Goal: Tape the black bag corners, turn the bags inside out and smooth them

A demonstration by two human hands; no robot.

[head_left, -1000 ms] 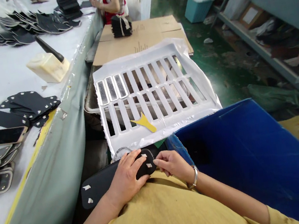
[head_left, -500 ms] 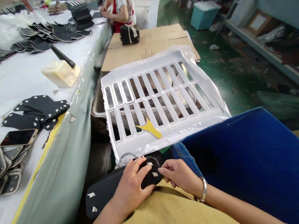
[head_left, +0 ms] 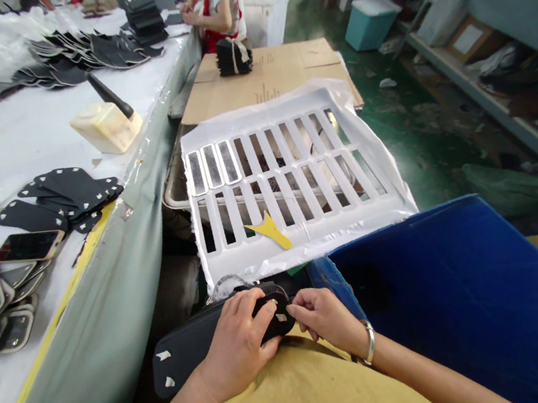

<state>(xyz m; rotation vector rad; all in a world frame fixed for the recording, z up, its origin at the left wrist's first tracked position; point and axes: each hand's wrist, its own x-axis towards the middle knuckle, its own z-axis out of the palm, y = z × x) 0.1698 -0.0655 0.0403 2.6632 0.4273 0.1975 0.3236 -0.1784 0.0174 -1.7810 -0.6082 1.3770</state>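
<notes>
At nine o'clock, on the white-covered bench (head_left: 13,152), lie a gold-edged phone (head_left: 28,246) and a fan of flat black pieces with white tabs (head_left: 63,195). At six o'clock a long black flat piece with small white tabs (head_left: 190,348) rests across the lap. The left hand (head_left: 240,347) presses down on its right end, fingers curled over it. The right hand (head_left: 324,318) pinches that same end, fingertips narrow. At twelve o'clock sits a white slotted plastic tray (head_left: 286,179) bearing a yellow scraper (head_left: 268,230). At four o'clock stands a blue bin (head_left: 465,293).
</notes>
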